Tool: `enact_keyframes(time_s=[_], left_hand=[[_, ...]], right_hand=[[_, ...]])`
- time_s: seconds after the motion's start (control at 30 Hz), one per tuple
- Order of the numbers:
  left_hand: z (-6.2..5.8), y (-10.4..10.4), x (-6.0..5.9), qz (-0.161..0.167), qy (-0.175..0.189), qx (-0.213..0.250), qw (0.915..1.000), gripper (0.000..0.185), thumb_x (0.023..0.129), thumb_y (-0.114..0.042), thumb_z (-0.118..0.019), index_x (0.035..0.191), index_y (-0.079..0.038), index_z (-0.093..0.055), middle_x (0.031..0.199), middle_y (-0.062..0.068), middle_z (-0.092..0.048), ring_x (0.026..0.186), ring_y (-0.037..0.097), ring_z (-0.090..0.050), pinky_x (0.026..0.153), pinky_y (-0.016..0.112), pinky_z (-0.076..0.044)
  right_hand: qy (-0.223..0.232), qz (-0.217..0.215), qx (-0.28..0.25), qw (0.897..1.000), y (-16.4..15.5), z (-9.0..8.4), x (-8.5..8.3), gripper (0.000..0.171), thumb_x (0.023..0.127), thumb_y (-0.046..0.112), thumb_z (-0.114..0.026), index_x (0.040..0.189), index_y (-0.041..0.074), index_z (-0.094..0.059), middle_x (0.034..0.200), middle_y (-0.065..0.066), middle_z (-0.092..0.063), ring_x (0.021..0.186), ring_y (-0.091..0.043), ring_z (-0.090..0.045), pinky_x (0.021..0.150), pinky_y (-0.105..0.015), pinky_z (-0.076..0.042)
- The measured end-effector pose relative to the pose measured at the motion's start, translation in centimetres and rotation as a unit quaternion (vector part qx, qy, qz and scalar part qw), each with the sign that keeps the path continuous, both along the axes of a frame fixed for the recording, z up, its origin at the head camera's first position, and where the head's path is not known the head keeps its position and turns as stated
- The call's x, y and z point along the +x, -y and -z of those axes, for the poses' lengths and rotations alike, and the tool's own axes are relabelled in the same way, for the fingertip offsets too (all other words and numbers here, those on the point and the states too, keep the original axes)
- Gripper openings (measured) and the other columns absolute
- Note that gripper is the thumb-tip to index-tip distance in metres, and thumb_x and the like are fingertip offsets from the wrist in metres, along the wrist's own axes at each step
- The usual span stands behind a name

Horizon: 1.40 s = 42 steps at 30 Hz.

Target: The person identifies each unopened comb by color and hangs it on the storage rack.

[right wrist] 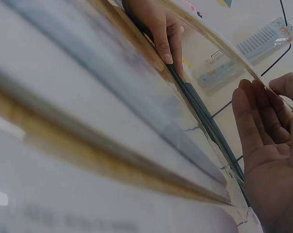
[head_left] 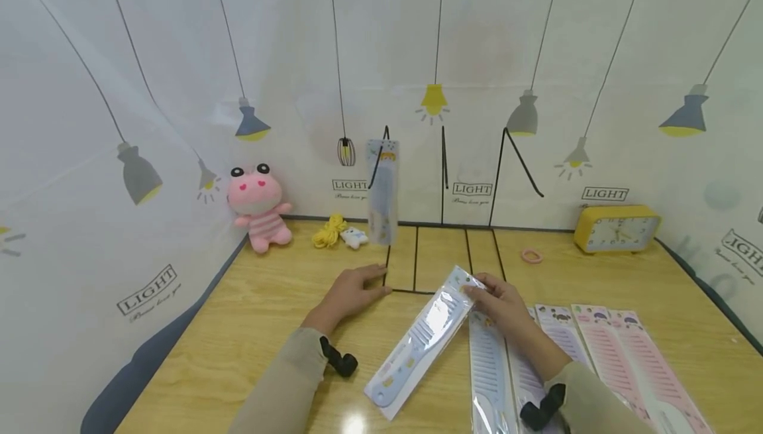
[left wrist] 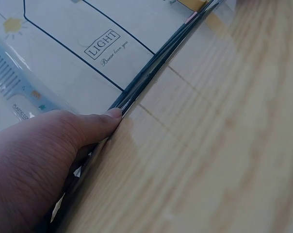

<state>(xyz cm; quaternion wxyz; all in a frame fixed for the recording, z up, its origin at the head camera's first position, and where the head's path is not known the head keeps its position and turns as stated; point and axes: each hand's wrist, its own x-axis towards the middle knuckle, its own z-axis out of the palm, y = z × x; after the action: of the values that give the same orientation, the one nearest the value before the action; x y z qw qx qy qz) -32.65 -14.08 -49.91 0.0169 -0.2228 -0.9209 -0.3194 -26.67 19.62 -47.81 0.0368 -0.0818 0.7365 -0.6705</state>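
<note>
My right hand pinches the top end of a blue comb in a clear packet, held slanting above the table. My left hand rests at the left side of a black wire rack, its fingers reaching to the base wire. In the left wrist view the thumb of that hand lies against the dark wires. A second packaged blue comb hangs upright from the rack's left hook. The middle and right hooks carry nothing. Curled fingers of my right hand show behind the packet edge.
Packaged blue, purple and pink combs lie at the right front. Along the back are a pink plush toy, yellow cord, a small white figure, a pink ring and a yellow clock.
</note>
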Motion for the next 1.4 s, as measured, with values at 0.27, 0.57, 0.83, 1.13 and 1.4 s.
enact_keyframes(time_s=[0.27, 0.57, 0.83, 1.13, 1.4], left_hand=[[-0.5, 0.2, 0.1, -0.005, 0.005, -0.006, 1.0000, 0.057, 0.095, -0.049, -0.066, 0.145, -0.023, -0.057, 0.152, 0.001, -0.049, 0.141, 0.025, -0.043, 0.118, 0.044, -0.032], [-0.5, 0.4, -0.2, -0.006, 0.002, -0.004, 1.0000, 0.057, 0.095, -0.052, -0.065, 0.145, -0.024, -0.057, 0.152, 0.001, -0.049, 0.141, 0.024, -0.043, 0.118, 0.045, -0.032], [-0.5, 0.8, 0.0, -0.007, 0.004, -0.001, 1.0000, 0.058, 0.095, -0.052, -0.065, 0.145, -0.024, -0.057, 0.152, 0.000, -0.049, 0.141, 0.024, -0.043, 0.117, 0.045, -0.033], [-0.4, 0.9, 0.1, -0.003, 0.004, 0.007, 1.0000, 0.058, 0.095, -0.052, -0.066, 0.144, -0.023, -0.058, 0.151, 0.000, -0.050, 0.140, 0.024, -0.044, 0.117, 0.045, -0.033], [-0.3, 0.3, 0.2, 0.004, 0.007, -0.002, 1.0000, 0.058, 0.096, -0.053, -0.063, 0.145, -0.023, -0.057, 0.152, -0.001, -0.049, 0.140, 0.024, -0.044, 0.117, 0.046, -0.033]], right_hand=[[-0.004, -0.023, -0.032, 0.999, 0.2, -0.5, 0.1, 0.039, 0.096, 0.010, -0.067, 0.128, -0.010, -0.057, 0.110, -0.010, -0.066, 0.097, -0.016, -0.067, 0.084, -0.029, -0.059], [0.048, 0.003, -0.063, 0.997, 0.3, -0.4, -0.6, 0.049, 0.091, 0.021, -0.077, 0.127, -0.008, -0.060, 0.105, -0.007, -0.075, 0.094, -0.018, -0.072, 0.084, -0.032, -0.060], [0.089, 0.011, -0.140, 0.986, 0.3, -0.2, -0.8, 0.037, 0.097, 0.016, -0.069, 0.125, -0.007, -0.058, 0.107, -0.007, -0.070, 0.096, -0.017, -0.070, 0.089, -0.030, -0.058], [0.077, -0.001, -0.182, 0.980, 0.5, -0.8, -0.5, 0.022, 0.096, 0.009, -0.069, 0.116, 0.001, -0.068, 0.109, -0.008, -0.070, 0.096, -0.018, -0.071, 0.091, -0.033, -0.057], [0.010, -0.078, -0.360, 0.930, -0.4, -3.2, 0.5, 0.025, 0.103, -0.003, -0.052, 0.101, 0.005, -0.076, 0.101, -0.007, -0.073, 0.092, -0.017, -0.073, 0.087, -0.031, -0.058]])
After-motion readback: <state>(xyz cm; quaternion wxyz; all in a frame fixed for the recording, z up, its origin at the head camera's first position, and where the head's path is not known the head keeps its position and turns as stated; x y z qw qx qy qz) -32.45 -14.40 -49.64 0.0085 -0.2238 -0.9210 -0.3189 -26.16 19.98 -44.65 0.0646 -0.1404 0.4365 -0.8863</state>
